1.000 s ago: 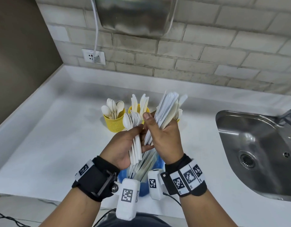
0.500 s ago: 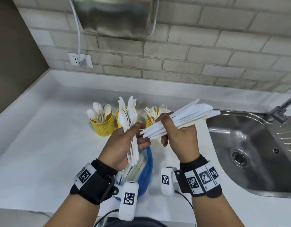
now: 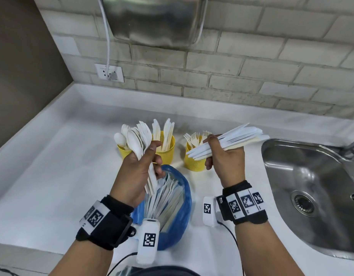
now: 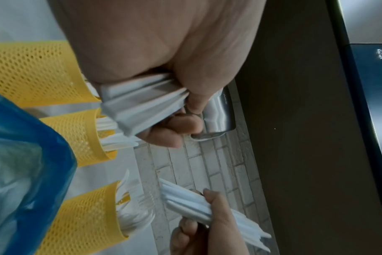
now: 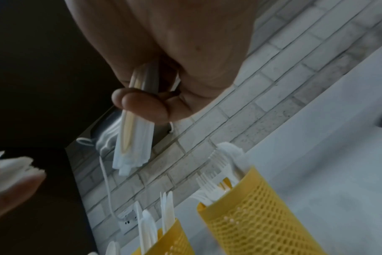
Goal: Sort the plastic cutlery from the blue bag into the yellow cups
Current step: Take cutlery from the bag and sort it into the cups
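My left hand grips an upright bunch of white spoons and forks above the blue bag, which still holds several white pieces. My right hand holds a bundle of white knives almost level, tips pointing right, over the right yellow cup. Three yellow mesh cups stand on the counter: the left one with spoons, the middle one with knives, the right one with forks.
A steel sink lies at the right. The white counter stretches to the left. A brick wall carries a socket with a white cable and a steel dispenser overhead.
My right hand has pulled its bundle of knives away to the right and tilted it from upright to nearly level. My left hand has moved slightly left with its bunch.
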`<action>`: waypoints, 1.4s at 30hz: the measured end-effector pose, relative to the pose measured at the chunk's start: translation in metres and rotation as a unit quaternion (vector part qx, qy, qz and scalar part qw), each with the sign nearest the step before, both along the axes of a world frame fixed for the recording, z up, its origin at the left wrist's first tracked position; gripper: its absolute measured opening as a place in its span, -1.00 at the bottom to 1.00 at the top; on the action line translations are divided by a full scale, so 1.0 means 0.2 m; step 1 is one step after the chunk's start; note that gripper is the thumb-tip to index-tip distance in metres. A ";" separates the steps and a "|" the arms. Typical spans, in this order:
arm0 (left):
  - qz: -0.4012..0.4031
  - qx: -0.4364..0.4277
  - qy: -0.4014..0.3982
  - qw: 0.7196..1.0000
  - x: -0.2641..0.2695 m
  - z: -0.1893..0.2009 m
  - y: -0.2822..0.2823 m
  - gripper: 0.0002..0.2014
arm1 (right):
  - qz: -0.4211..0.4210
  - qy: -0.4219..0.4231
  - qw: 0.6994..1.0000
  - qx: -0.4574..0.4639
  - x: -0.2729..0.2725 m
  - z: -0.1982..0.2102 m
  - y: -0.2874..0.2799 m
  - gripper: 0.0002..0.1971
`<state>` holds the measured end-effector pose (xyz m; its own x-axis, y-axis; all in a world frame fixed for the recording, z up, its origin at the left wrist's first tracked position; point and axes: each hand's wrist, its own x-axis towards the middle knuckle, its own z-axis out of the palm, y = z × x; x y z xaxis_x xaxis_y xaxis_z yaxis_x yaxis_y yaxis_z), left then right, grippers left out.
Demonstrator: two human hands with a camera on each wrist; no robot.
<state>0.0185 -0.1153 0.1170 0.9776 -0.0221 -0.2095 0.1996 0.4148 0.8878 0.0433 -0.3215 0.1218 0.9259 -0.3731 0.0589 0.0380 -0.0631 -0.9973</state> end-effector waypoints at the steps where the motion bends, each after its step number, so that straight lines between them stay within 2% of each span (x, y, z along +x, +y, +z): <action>1: 0.004 0.016 -0.008 1.000 0.00 -0.01 0.01 -0.74 | 0.009 0.006 1.000 -0.012 0.03 -0.01 0.03 -0.76; 7: 0.025 0.063 -0.033 0.997 0.04 -0.01 0.06 -0.77 | 0.032 0.020 0.995 -0.089 0.26 -0.05 0.23 -0.64; 15: 0.028 0.104 -0.058 0.992 0.08 0.02 0.11 -0.79 | 0.077 0.002 0.969 -0.234 0.49 -0.14 0.43 -0.55; 25: 0.000 0.144 -0.107 0.984 0.14 0.01 0.14 -0.78 | 0.119 0.037 0.924 -0.362 0.56 -0.26 0.51 -0.60; 30: -0.020 0.171 -0.125 0.977 0.15 0.01 0.13 -0.80 | 0.146 0.035 0.908 -0.392 0.55 -0.27 0.49 -0.71; 33: -0.015 0.191 -0.125 0.973 0.15 0.02 0.12 -0.81 | 0.146 0.017 0.917 -0.371 0.53 -0.25 0.48 -0.56; 35: -0.008 0.223 -0.131 0.966 0.16 0.02 0.11 -0.71 | 0.132 -0.007 0.924 -0.359 0.50 -0.21 0.46 -0.41; 36: -0.004 0.243 -0.135 0.961 0.16 0.01 0.11 -0.67 | 0.120 -0.029 0.931 -0.345 0.47 -0.20 0.45 -0.41; 39: -0.005 0.276 -0.151 0.949 0.17 0.00 0.10 -0.70 | 0.083 -0.107 0.966 -0.218 0.39 -0.10 0.42 -0.70; 41: -0.002 0.283 -0.163 0.945 0.17 0.00 0.09 -0.80 | 0.124 -0.142 0.976 -0.108 0.31 -0.02 0.39 -0.80; 42: 0.001 0.287 -0.170 0.943 0.17 0.01 0.08 -0.84 | 0.162 -0.158 0.971 -0.078 0.26 0.02 0.37 -0.80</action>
<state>0.0522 -0.0989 0.1182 0.9902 0.0008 0.1396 -0.1378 -0.1534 0.9785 0.0950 -0.2472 0.1255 0.9199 -0.0298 0.3909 0.3829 -0.1465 -0.9121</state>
